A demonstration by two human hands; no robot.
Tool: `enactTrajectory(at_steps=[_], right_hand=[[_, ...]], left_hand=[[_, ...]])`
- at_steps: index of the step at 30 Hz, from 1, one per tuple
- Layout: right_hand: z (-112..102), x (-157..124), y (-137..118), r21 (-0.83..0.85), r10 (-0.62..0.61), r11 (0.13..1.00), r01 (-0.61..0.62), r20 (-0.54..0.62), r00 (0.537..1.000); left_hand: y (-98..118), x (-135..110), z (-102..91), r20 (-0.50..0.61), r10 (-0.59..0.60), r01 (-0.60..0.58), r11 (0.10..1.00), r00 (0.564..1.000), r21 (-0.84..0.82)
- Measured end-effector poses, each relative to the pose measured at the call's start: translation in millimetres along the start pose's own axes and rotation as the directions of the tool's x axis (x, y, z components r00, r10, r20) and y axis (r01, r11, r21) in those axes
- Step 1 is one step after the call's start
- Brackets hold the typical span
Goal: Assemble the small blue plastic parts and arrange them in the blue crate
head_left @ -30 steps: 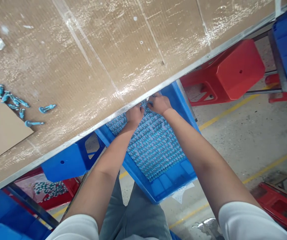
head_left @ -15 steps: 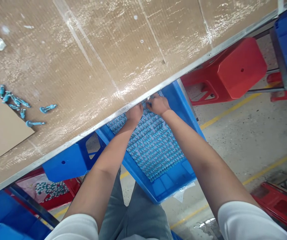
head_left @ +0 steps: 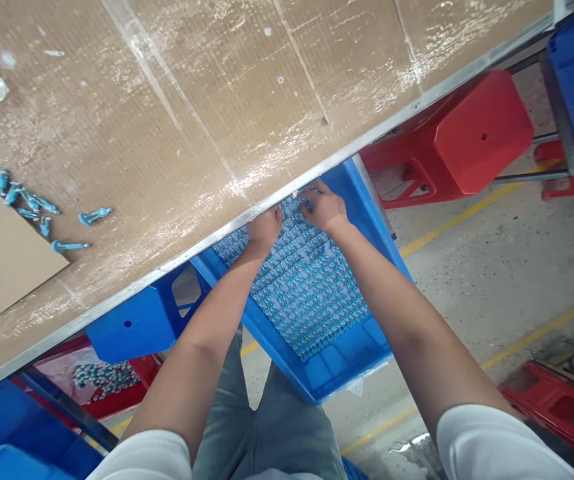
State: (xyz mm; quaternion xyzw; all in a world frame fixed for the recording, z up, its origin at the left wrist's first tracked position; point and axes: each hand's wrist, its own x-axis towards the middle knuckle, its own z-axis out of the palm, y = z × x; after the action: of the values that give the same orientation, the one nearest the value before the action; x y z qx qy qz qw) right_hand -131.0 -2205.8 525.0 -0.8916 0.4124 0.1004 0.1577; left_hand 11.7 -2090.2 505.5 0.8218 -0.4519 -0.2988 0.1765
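Observation:
A blue plastic crate (head_left: 347, 360) sits on my lap, partly under the table edge. It holds a sheet of small blue parts (head_left: 307, 293) set in tight rows. My left hand (head_left: 264, 229) and my right hand (head_left: 323, 208) are both at the far end of the sheet, just below the table's metal rim. Their fingers curl down into the rows of parts. The fingertips are partly hidden by the table edge, so what they pinch is unclear.
The table (head_left: 207, 113) is covered in taped cardboard, with several loose blue parts (head_left: 41, 213) at the left. A red stool (head_left: 471, 133) stands on the floor to the right, a blue stool (head_left: 131, 327) under the table, and red trays (head_left: 551, 407) lower right.
Both hands stay at the far end of the sheet; the right hand has shifted slightly toward me and to the right. The view has barely moved.

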Motion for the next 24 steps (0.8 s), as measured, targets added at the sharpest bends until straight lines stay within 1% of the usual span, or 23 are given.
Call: enactTrajectory(at_steps=[4, 6, 8, 11, 14, 18, 24], right_hand=[[0.5, -27.0, 4.6, 0.120, 0.069, 0.991, -0.056, -0.108, 0.992], [5.5, -40.7, 5.8, 0.152, 0.095, 0.986, -0.075, -0.130, 0.987], [12.5, -50.7, 6.3, 0.151, 0.107, 0.984, -0.091, -0.105, 0.989], [20.7, -55.6, 4.9, 0.133, 0.108, 0.986, -0.100, -0.053, 0.993], [21.3, -51.1, 0.2, 0.111, 0.118, 0.987, -0.116, -0.017, 0.993], [18.1, -41.7, -7.2, 0.062, 0.109, 0.992, -0.110, 0.024, 0.994], [19.9, -32.8, -13.5, 0.022, 0.091, 0.995, -0.092, 0.051, 0.995]], left_hand=[[-9.9, -25.1, -4.0, -0.060, -0.029, 0.023, 0.995, 0.998, -0.097], [-14.0, -40.2, -5.5, -0.099, -0.032, 0.018, 0.990, 0.995, -0.139], [-16.5, -53.8, -5.9, -0.120, -0.042, 0.023, 0.988, 0.992, -0.155], [-15.7, -65.4, -4.6, -0.095, -0.076, 0.064, 0.990, 0.993, -0.127], [-9.5, -63.7, -1.8, -0.037, -0.095, 0.092, 0.993, 0.995, -0.077], [3.3, -49.6, 4.3, 0.038, -0.081, 0.082, 0.996, 0.996, -0.028], [16.4, -31.4, 17.3, 0.067, -0.046, 0.046, 0.999, 0.997, 0.015]])
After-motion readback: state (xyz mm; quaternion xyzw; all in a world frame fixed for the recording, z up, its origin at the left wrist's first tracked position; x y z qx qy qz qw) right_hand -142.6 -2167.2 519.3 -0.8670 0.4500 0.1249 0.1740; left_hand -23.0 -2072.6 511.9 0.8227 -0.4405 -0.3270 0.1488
